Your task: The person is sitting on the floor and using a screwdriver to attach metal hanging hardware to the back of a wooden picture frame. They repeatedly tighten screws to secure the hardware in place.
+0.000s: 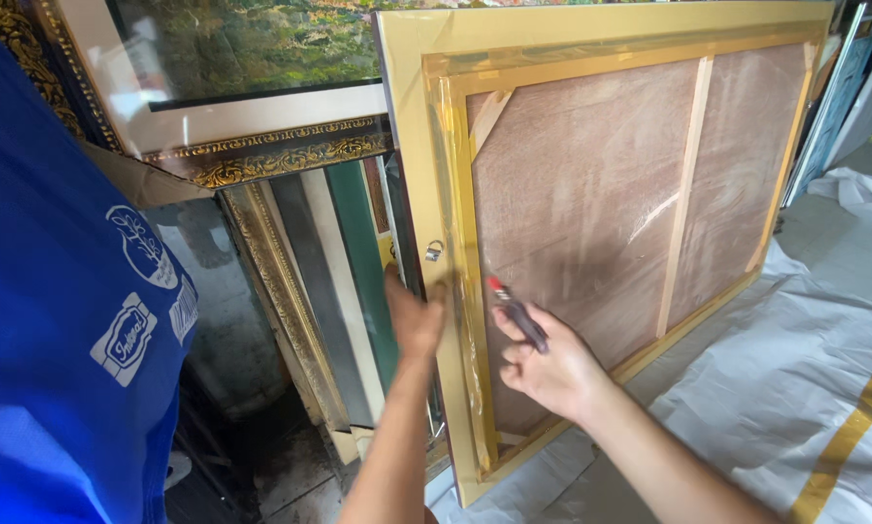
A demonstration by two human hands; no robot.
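Observation:
A large gold picture frame (407,116) stands on edge with its back turned to me, showing a brown backing board (577,184) crossed by wooden braces and sealed with glossy tape. My left hand (415,315) grips the frame's left rail, just below a small metal hanging ring (434,250). My right hand (550,367) holds a dark utility knife with a red tip (518,315), its point against the taped inner edge of the frame.
Ornate gilded frames (281,160) and a framed landscape painting lean behind at the left. A blue cloth with white emblems (58,320) fills the left side. White plastic sheeting (795,369) with a yellow stripe covers the floor at right. More frames stand at far right.

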